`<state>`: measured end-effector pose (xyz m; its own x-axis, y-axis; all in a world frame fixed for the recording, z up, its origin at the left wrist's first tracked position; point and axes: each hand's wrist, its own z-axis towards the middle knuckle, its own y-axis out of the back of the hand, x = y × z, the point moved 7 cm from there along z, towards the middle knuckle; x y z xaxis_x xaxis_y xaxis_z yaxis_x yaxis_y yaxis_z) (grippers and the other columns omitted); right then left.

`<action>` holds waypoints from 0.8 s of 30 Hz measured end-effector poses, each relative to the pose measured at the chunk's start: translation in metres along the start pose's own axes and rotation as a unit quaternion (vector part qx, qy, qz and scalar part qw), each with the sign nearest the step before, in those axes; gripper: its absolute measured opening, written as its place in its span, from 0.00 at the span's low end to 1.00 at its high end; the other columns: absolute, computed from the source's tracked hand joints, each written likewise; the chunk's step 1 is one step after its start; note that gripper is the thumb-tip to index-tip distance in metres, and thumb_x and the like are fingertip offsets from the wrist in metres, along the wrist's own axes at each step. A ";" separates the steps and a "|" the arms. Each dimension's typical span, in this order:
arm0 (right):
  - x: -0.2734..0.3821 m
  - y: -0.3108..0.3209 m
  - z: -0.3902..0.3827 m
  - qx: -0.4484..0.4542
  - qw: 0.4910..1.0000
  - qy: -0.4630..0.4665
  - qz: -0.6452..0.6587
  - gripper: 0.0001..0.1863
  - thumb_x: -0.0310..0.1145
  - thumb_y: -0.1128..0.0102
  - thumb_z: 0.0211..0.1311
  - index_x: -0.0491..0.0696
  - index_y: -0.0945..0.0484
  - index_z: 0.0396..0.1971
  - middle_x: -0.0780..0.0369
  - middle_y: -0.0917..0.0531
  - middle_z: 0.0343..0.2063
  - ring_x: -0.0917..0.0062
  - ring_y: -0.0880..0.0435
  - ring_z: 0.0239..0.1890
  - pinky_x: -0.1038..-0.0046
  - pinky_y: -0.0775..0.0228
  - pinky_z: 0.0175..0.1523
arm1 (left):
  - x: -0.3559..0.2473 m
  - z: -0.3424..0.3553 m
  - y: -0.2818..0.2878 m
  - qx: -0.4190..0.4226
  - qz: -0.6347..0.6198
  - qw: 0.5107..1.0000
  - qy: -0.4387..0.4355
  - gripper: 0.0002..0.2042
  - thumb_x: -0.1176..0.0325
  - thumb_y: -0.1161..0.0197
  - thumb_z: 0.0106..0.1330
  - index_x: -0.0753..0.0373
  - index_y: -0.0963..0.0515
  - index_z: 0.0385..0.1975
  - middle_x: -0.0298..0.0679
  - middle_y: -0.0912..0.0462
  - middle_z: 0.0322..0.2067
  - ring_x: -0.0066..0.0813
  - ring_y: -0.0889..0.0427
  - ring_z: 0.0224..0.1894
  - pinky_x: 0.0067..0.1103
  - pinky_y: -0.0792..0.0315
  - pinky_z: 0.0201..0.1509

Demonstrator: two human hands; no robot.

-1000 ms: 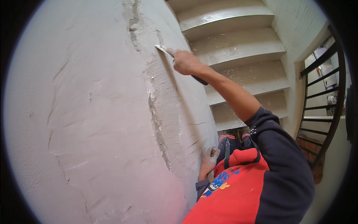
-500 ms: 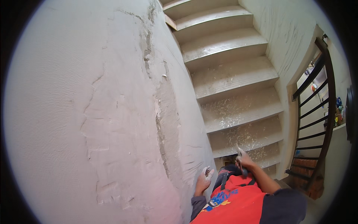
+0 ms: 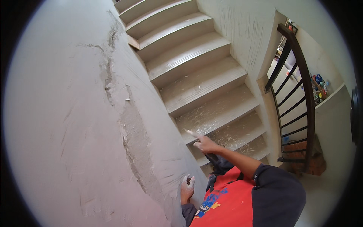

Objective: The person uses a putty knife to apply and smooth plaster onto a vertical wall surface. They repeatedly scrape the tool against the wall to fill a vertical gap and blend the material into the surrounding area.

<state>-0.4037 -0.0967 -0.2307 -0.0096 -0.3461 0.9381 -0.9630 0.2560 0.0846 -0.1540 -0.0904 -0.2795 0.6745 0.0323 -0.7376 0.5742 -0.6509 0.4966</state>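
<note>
My right hand [image 3: 207,145] is wrapped round what looks like a scraper [image 3: 193,133]. Its pale, narrow end points left, over the lower stairs and towards the wall, and a dark part shows below my fist. Low beside the wall, my left hand [image 3: 186,189] is coated in white dust, its fingers curled towards the thumb. A small dark patch shows between them, and I cannot make out whether it is an object. The plastered wall [image 3: 94,151] on my left carries a long, rough groove [image 3: 130,159] with broken edges.
Concrete stairs [image 3: 200,81] rise ahead, the lower treads littered with pale flakes [image 3: 204,123]. A dark-railed banister [image 3: 312,102] borders an opening on the right, with assorted items [image 3: 319,87] beyond it. A small board [image 3: 133,42] sits where wall and stairs meet.
My right hand has swung left towards the wall with the scraper, which now points left instead of up. The view has turned, shifting wall and stairs leftward. My left hand remains curled.
</note>
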 end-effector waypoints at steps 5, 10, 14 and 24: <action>-0.036 -0.014 0.016 0.020 0.999 0.002 0.031 0.32 0.30 0.47 0.60 0.55 0.42 0.66 0.63 0.26 0.16 0.81 0.31 0.12 0.74 0.35 0.18 | -0.019 0.028 -0.013 0.033 0.009 0.999 -0.026 0.24 0.57 0.41 0.65 0.71 0.30 0.53 0.52 0.20 0.44 0.37 0.20 0.46 0.26 0.29 0.52; -0.076 0.007 0.015 -0.010 0.993 -0.041 0.110 0.33 0.31 0.40 0.60 0.59 0.40 0.66 0.68 0.27 0.19 0.85 0.31 0.16 0.79 0.37 0.21 | -0.038 0.082 -0.017 0.042 -0.002 0.999 -0.031 0.24 0.57 0.41 0.64 0.72 0.29 0.51 0.54 0.19 0.41 0.40 0.19 0.45 0.28 0.28 0.51; -0.062 0.054 0.048 -0.035 0.987 -0.117 0.106 0.28 0.41 0.46 0.66 0.60 0.40 0.66 0.67 0.26 0.21 0.86 0.29 0.17 0.79 0.34 0.20 | -0.055 0.143 -0.001 0.049 -0.012 0.998 -0.030 0.23 0.58 0.40 0.64 0.72 0.29 0.51 0.52 0.19 0.41 0.38 0.20 0.45 0.27 0.29 0.50; 0.151 0.162 0.116 -0.099 0.995 0.005 -0.012 0.35 0.35 0.40 0.60 0.54 0.42 0.66 0.65 0.24 0.24 0.86 0.33 0.17 0.77 0.34 0.25 | -0.189 0.158 0.106 0.004 0.009 1.000 -0.027 0.19 0.61 0.43 0.66 0.70 0.28 0.50 0.48 0.19 0.39 0.35 0.20 0.43 0.27 0.29 0.49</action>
<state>-0.5924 -0.2125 -0.1146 0.0156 -0.3452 0.9384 -0.8907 0.4217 0.1699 -0.2941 -0.2853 -0.1604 0.6589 -0.0207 -0.7520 0.5581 -0.6568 0.5071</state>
